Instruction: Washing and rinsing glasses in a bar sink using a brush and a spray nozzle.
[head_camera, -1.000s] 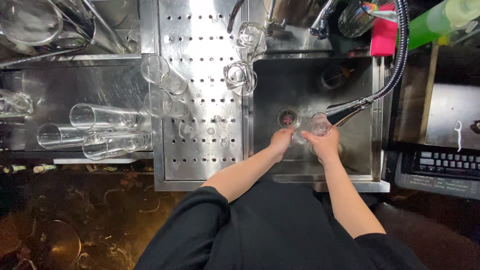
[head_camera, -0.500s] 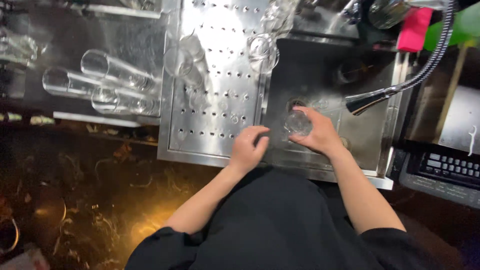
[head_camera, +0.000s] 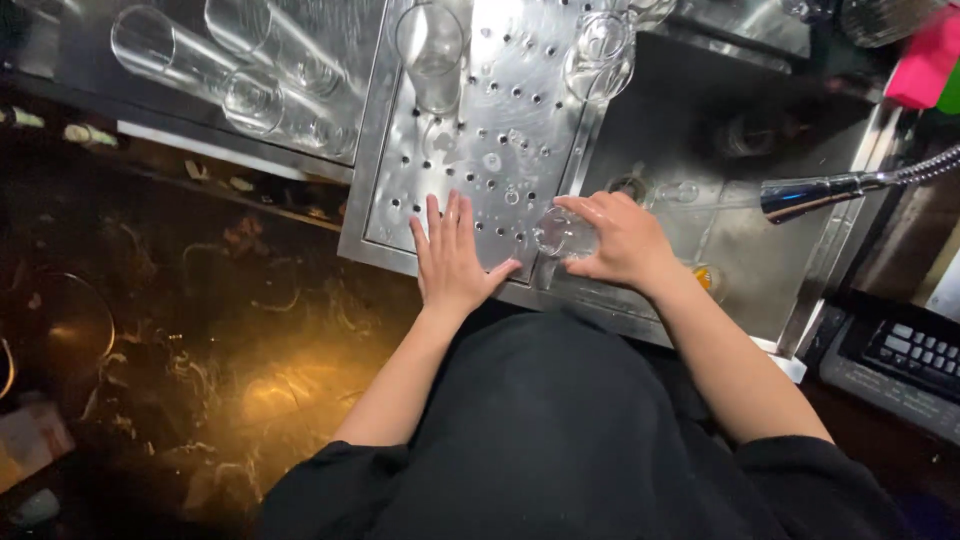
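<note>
At the near edge of the perforated steel drainboard (head_camera: 500, 110), I am resting my left hand (head_camera: 452, 258) flat, fingers spread and holding nothing, while my right hand (head_camera: 622, 240) is gripping a small clear glass (head_camera: 562, 233) on its side, fingers wrapped around it, right at the line where the drainboard meets the sink basin (head_camera: 720, 220). I am judging the washing as well along: several tall glasses (head_camera: 240, 60) are lying on the steel counter to the far left, and two more glasses (head_camera: 430, 45) are sitting at the back of the drainboard. The spray faucet (head_camera: 810, 192) is pointing into the basin, well apart from the glass. This one is looking rinsed but not yet set down to drain.
</note>
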